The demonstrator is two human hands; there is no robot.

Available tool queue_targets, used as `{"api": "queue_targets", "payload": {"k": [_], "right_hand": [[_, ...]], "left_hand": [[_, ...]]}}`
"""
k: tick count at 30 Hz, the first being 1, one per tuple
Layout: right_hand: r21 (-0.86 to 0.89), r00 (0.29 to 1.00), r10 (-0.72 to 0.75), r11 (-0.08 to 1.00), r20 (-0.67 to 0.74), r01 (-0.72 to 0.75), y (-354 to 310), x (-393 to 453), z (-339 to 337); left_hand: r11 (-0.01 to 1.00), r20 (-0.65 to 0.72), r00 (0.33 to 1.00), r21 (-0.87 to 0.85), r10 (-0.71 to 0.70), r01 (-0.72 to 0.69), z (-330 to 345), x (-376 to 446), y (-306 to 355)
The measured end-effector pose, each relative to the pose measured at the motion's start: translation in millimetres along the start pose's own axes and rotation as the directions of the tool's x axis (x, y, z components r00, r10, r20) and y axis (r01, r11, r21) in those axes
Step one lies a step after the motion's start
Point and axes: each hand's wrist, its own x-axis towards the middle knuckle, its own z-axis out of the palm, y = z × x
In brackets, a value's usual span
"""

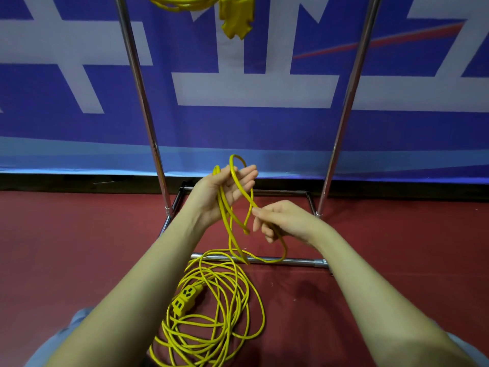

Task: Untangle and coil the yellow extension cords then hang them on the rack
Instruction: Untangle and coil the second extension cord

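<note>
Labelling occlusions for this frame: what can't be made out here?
- Head view, yellow cord coil hung on the chrome rack: cut off by the top edge, so the rack's top bar and how the coil hangs are unseen.
- Loose yellow extension cord pile on the red floor: its near loops run off the bottom edge.
- Cord plug end: not visible; possibly buried in the pile.
- Right hand: curled fingers hide the strand they pinch.
- Left hand: the loops across its palm overlap, so their count is unclear.

Yellow cord (211, 313) on red floor (79, 247)
</note>
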Motion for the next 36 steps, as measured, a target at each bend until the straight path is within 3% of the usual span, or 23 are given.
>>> {"api": "queue_targets", "payload": {"k": [3, 6, 10, 17, 22, 26, 32, 36], "right_hand": [[0.019, 0.995, -0.054, 0.998, -0.082, 0.056, 12.7, -1.3, -2.8], [0.084, 0.951, -0.131, 0.984, -0.281, 0.16, 14.0, -0.2, -3.9], [-0.029, 0.883, -0.177, 0.983, -0.435, 0.182, 7.1, 3.7, -3.8], [-0.004, 0.902, -0.224, 0.971, -0.37, 0.24, -8.5, 10.6, 15.4], [-0.071, 0.958, -0.177, 0.984, -0.226, 0.165, -6.0, 10.9, 22.9], [-0.029, 0.983, -0.114, 0.993, -0.143, 0.11, 9.0, 6.3, 16.7], [0.019, 0.955, -0.197, 0.978, -0.222, 0.207, 12.5, -3.8, 6.4], [0.001, 0.963, -0.214, 0.976, -0.167, 0.217, 0.8, -2.4, 12.4]], "left_hand": [[0.999, -0.007, 1.0, 0.037, 0.016, -0.016, -3.9, 0.4, 10.4], [0.987, -0.03, 0.999, 0.159, -0.028, 0.033, -12.2, 2.2, 16.7], [0.941, -0.076, 0.992, 0.317, -0.1, 0.119, -17.2, 0.5, 17.9], [0.886, -0.172, 0.964, 0.387, -0.203, 0.256, -16.0, -4.1, 0.7], [0.966, -0.141, 0.984, 0.218, -0.112, 0.141, -9.1, -1.4, -3.8], [0.991, -0.124, 0.99, 0.108, -0.071, 0.085, -5.8, 0.6, 1.8], [0.996, -0.117, 0.993, 0.085, -0.017, 0.027, -6.3, 0.6, 12.8], [0.997, -0.116, 0.992, 0.056, -0.04, 0.047, -2.2, -1.1, 9.2]]}}
